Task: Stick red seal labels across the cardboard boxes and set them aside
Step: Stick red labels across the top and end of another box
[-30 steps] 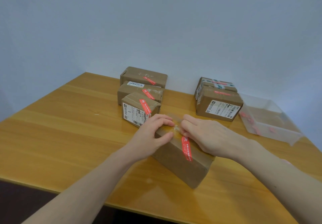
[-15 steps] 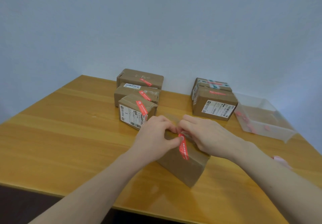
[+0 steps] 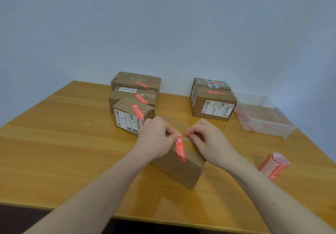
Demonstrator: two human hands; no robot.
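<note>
Two hands are curled on a cardboard box [image 3: 179, 168] at table centre: left hand [image 3: 156, 139] and right hand [image 3: 209, 141] fingertips pinch at the upper end of its red seal label [image 3: 180, 149]. Sealed boxes [image 3: 133, 114] are grouped at 11 o'clock; a label roll [image 3: 273, 164] lies at 3 o'clock.

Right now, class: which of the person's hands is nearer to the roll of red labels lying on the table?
Right. The right hand is on the box, just left of the roll of red labels; the left hand is farther away, at the box's other side.
</note>
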